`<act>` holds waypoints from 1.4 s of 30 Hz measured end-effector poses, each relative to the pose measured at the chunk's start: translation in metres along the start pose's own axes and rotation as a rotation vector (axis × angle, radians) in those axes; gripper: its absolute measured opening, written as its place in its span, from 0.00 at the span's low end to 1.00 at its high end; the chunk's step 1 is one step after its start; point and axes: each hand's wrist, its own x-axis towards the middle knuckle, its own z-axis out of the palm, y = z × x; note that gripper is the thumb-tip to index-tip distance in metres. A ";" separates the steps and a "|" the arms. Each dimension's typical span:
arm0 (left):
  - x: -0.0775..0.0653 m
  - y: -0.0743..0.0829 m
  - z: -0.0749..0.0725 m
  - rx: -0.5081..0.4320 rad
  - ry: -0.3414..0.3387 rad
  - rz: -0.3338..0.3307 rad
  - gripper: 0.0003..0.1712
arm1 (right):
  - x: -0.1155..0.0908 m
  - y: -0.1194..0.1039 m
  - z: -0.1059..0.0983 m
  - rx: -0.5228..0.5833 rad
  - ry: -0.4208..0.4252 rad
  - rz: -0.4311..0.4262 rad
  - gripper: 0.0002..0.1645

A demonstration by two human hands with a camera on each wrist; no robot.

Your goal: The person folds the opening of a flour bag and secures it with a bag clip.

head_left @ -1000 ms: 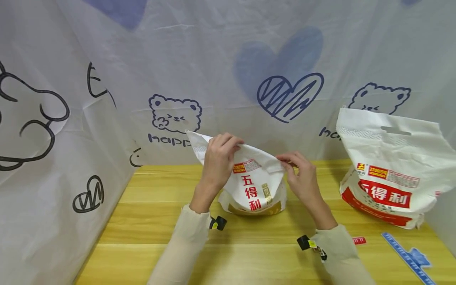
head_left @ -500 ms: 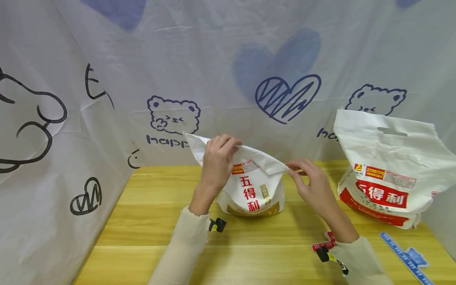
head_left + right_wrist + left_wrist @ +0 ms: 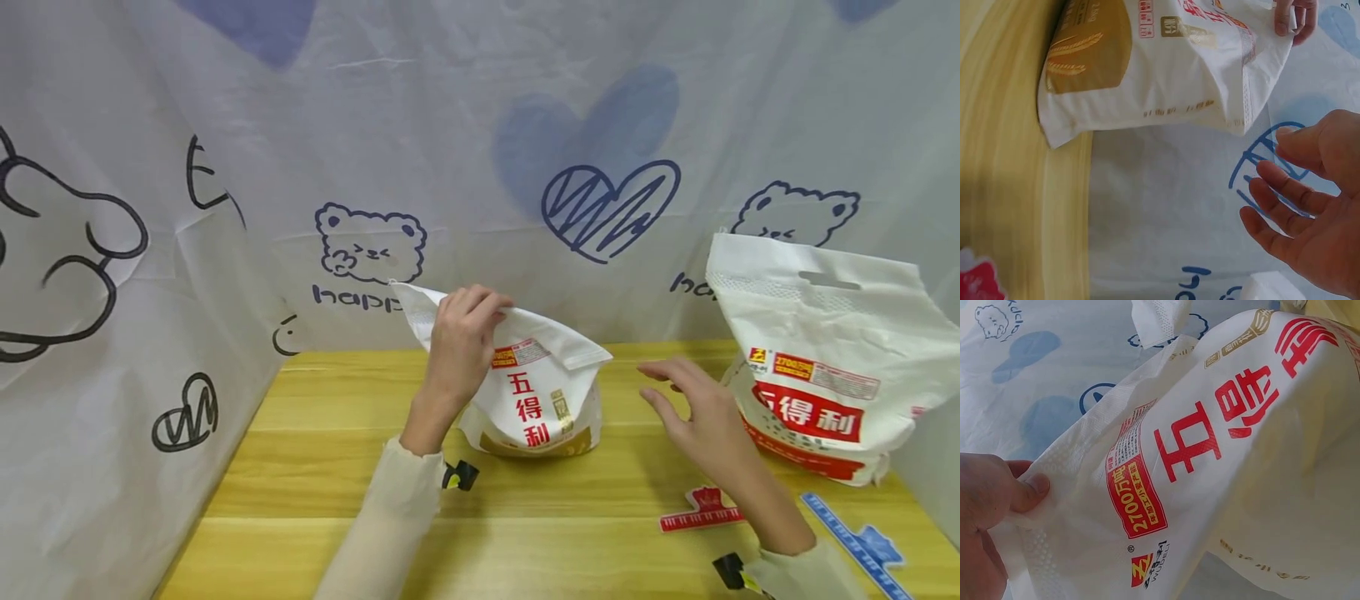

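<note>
A white flour bag with red lettering and a gold base stands mid-table, its top edge folded over at the right. My left hand pinches that top edge; in the left wrist view the thumb presses on the white plastic. Apart from the bag, to its right, my right hand hangs in the air with nothing in it. The right wrist view shows its fingers spread and loosely bent. Below it on the table lies a red clip with a piano-key pattern, partly covered by the right forearm.
Another white flour bag, with a red label and a handle slot, stands at the right. A blue clip lies in front of it on the wooden table. A patterned cloth hangs behind and at the left.
My right hand has let go of the bag's right top corner and moved right and toward me. The red clip has come into fuller view. My left hand keeps its hold.
</note>
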 end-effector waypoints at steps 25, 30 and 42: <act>-0.002 -0.004 0.000 0.014 -0.009 -0.004 0.08 | -0.068 0.047 -0.029 -0.110 -0.002 0.100 0.25; -0.003 -0.005 -0.001 0.013 -0.003 -0.003 0.08 | -0.080 0.053 -0.036 -0.135 -0.040 0.163 0.23; -0.003 -0.005 0.001 0.009 0.012 0.011 0.07 | -0.114 0.072 -0.058 -0.211 -0.111 0.283 0.26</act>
